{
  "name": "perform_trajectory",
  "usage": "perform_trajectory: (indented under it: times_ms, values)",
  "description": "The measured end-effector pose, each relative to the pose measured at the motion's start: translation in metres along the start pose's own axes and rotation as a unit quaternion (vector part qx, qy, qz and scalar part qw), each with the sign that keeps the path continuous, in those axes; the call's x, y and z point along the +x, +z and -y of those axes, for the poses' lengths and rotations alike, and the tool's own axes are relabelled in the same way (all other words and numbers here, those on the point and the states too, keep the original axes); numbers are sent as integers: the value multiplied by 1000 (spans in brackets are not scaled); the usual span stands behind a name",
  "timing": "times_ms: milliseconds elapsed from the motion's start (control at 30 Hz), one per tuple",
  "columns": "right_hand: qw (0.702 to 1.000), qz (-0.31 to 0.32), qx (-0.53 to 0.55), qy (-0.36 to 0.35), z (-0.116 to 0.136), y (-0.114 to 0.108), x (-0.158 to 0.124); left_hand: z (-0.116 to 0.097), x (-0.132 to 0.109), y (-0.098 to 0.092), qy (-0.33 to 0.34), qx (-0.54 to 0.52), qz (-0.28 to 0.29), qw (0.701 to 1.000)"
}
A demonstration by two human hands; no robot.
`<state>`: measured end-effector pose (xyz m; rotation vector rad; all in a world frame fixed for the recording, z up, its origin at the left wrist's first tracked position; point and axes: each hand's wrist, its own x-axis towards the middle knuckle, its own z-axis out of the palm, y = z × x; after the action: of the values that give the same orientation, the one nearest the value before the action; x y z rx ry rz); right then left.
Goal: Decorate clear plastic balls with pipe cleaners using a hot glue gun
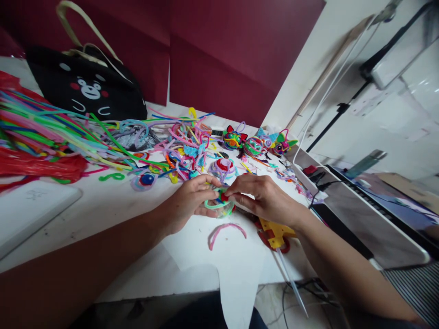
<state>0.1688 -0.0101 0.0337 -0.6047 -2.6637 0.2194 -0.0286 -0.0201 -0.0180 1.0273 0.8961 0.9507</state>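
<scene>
My left hand (190, 201) and my right hand (264, 196) meet over a small pipe-cleaner ball (221, 203), green, red and blue, held just above the white table (113, 205). Fingers of both hands are closed round it. A bent pink pipe cleaner (226, 230) lies on a white paper sheet (236, 260) just in front of the hands. A yellow and red glue gun (276, 234) lies under my right wrist.
A big pile of coloured pipe cleaners (51, 132) covers the left and back. Three finished pipe-cleaner figures (255, 145) stand at the back. A black bear-face bag (85, 89) sits far left. An open laptop (363, 214) is at the right. A white tablet (30, 210) lies near left.
</scene>
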Motion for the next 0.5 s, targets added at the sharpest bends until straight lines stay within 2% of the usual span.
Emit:
perform_trajectory:
  times_ms: [133,233,500]
  values:
    - [997,-47,-67,7,2,5,-8,0,0,0,-1,1,3,1000]
    - [992,-48,-115,-3,3,9,-9,2,1,-2,8,-4,5,1000]
    - [988,-36,-148,-35,4,15,-6,3,0,-3,9,-17,16,1000]
